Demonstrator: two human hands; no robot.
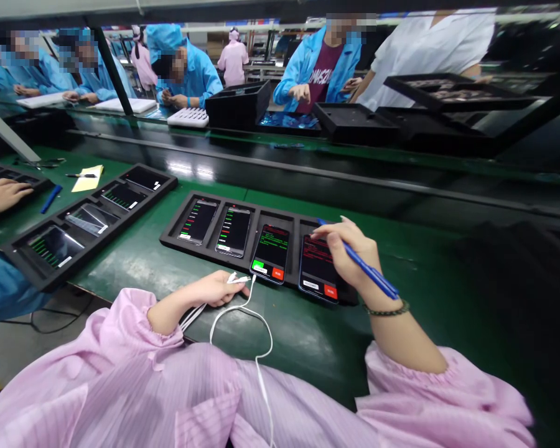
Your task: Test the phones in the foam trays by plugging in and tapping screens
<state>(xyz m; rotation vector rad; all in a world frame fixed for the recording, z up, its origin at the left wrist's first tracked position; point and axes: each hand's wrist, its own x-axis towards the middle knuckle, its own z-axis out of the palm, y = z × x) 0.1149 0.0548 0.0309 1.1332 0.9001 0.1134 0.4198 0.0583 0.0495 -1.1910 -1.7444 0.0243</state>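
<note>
Before me lies a black foam tray (pixel 172 241) with phones in its slots. My left hand (pixel 214 290) is closed around white charging cables (pixel 238 280), their plugs sticking out past the fingers. Another white cable (pixel 271 339) runs up to the lower edge of the third phone (pixel 271 249), which shows green and red text. Over the rightmost phone (pixel 315 267), with red text and a red button, hovers my right hand (pixel 352 252), gripping a blue pen (pixel 372 272). Whether a fingertip touches that screen I cannot tell. Two more phones, one on the left (pixel 198 219) and its neighbour (pixel 233 229), display coloured lists.
A second phone tray (pixel 63 264) stands to the left, near a yellow note (pixel 88 178), a blue pen (pixel 51 199) and a co-worker's hand (pixel 4 194). Beyond the raised ledge (pixel 242 165), several people work among black boxes (pixel 238 106). Dark material (pixel 513 292) lies at right.
</note>
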